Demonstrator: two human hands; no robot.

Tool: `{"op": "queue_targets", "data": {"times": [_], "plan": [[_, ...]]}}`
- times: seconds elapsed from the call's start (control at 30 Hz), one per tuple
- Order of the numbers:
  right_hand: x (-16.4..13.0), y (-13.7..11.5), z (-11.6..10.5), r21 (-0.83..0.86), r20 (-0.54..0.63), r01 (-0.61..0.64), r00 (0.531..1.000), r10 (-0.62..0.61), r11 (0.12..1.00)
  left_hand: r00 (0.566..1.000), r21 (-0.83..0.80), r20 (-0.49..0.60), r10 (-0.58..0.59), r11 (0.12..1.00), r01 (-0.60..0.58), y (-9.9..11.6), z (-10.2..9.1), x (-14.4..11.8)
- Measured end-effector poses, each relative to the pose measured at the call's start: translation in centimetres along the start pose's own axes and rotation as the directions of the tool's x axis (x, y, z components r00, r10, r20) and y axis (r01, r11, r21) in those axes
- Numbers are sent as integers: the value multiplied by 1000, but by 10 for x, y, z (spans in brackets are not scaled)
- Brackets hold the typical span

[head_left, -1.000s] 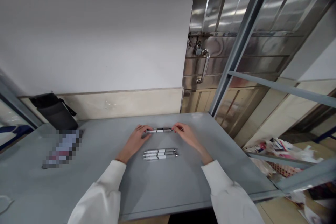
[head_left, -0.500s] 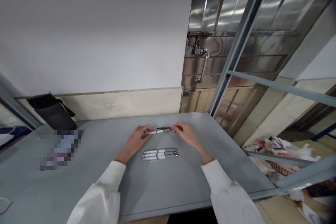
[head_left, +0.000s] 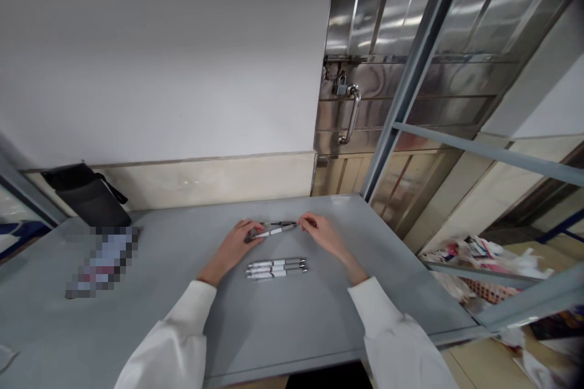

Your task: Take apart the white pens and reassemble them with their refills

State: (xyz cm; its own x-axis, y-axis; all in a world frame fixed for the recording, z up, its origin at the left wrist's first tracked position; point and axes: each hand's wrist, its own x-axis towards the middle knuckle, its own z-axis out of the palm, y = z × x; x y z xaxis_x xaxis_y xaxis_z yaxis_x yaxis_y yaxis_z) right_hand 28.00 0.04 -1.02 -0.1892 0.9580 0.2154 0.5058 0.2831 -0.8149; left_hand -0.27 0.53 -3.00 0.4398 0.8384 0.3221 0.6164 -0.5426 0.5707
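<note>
A white and grey pen (head_left: 274, 232) lies slantwise between my two hands, over the far part of the grey table. My left hand (head_left: 238, 240) is closed on its left end, thumb and fingers pinched. At the other end, the fingertips of my right hand (head_left: 318, 231) are pinched together on the pen's tip. Just behind it, a second, darker pen (head_left: 277, 222) is partly visible; whether a hand touches it I cannot tell. Nearer to me, several similar white and grey pens (head_left: 276, 268) lie side by side in a row.
The grey table (head_left: 283, 322) meets a wall at the back. A black pouch with a strap (head_left: 98, 197) leans at the back left, with a blurred-out object (head_left: 104, 260) before it. Metal frame posts (head_left: 387, 134) rise at the right. Beyond them are a padlocked metal door and a cluttered basket.
The front pen has tilted more, its left end coming down towards me with my left hand. My right hand stays almost in place. The view has shifted slightly.
</note>
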Motion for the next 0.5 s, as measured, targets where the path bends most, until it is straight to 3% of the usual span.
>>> {"op": "queue_targets", "data": {"times": [0.27, 0.5], "plan": [[0, 0, -2, -34, -9, 5, 1000, -6, 999, 1000, 13, 6, 22, 1000, -22, 2, 1, -1], [-1, -3, 3, -119, -66, 76, 994, -85, 990, 989, 28, -120, 88, 996, -85, 14, -4, 1]]}}
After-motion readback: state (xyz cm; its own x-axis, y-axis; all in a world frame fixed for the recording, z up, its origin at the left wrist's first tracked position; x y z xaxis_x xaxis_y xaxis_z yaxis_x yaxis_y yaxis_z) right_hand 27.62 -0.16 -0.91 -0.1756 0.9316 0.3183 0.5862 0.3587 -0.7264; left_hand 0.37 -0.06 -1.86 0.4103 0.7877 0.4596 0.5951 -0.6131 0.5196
